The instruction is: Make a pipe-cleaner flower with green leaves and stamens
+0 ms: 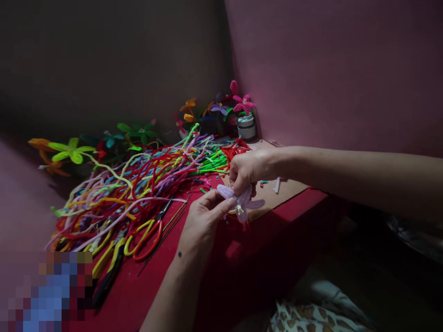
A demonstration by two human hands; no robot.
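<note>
Between my hands is a pale lilac pipe cleaner flower (255, 204) with a light yellowish centre. My left hand (204, 216) pinches one side of it between thumb and fingers. From above, my right hand (246, 171) has its fingers closed on the petals near the middle. The fingertips of the right hand are partly hidden behind the flower. Below the hands lies a brown board (294, 192) on the red table (221, 263).
A big heap of coloured pipe cleaners (138, 184) covers the left. Scissors (148, 242), pliers (112, 258) and thin wire rods (166, 235) lie in front of it. Finished flowers (72, 150) and a grey-white jar (246, 127) stand behind, near the walls.
</note>
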